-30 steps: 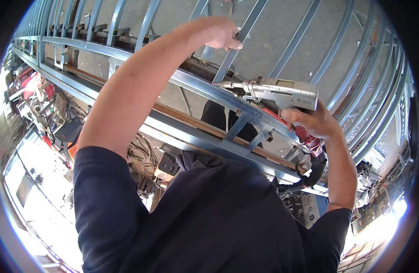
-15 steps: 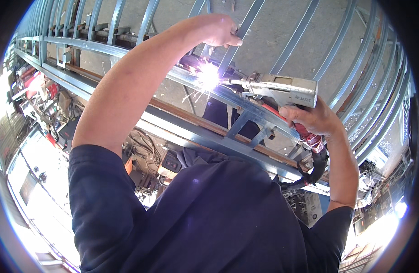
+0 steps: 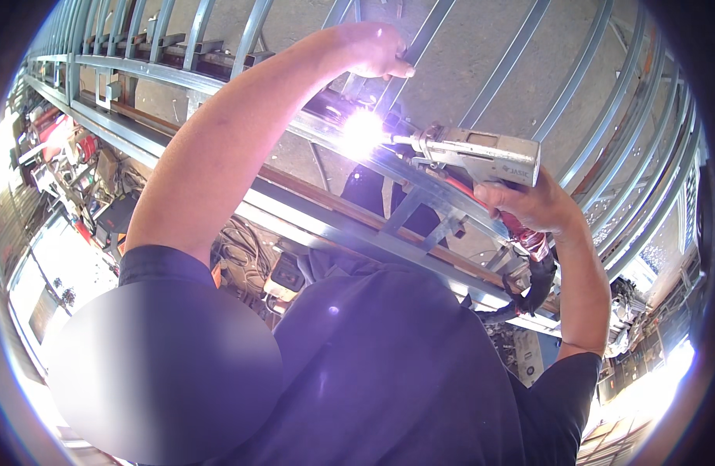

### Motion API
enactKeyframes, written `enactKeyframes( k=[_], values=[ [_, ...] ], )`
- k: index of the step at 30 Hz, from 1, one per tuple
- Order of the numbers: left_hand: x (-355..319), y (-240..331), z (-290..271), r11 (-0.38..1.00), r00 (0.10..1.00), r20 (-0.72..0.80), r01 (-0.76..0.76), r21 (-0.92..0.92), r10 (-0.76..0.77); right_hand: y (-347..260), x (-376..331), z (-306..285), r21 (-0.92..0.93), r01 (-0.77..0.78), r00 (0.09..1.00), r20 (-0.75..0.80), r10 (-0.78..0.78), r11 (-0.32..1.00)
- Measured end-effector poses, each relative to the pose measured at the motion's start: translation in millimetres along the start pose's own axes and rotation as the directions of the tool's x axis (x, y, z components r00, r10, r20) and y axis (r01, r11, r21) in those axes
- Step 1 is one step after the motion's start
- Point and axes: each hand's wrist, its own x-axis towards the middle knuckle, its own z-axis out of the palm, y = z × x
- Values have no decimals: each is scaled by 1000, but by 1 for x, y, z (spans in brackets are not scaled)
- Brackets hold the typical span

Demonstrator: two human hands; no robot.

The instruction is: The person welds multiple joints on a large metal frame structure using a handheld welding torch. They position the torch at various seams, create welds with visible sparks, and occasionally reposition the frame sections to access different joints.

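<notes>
Two hands span the upper half of the frame: the left hand (image 3: pixel 379 56), top centre, closes its fingers on a slim metal bar (image 3: pixel 429 33); the right hand (image 3: pixel 528 205), right of centre, grasps a welding gun (image 3: pixel 478 151). Its nozzle meets a white glare (image 3: pixel 363 133) at the rail's edge (image 3: pixel 314 132). Open floor (image 3: pixel 470 46) shows between bars, upper right.

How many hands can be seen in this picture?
2: the left hand at a metal bar near the top; the right hand gripping the grey welding gun. Blur or glare may hide others.
</notes>
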Motion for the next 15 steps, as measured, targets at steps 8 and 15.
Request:
enactKeyframes(
  k=[8, 15],
  values=[
    [7, -5, 3, 999, 1000, 7, 7, -32, -6, -1, -3, 0, -17, -43, 999, -29, 43, 999],
    [-1, 2, -3, 1000, 1000, 9, 28, -11, -28, -2, -6, 2, 1, 3, 998, -62, -3, 1000]
  ],
)
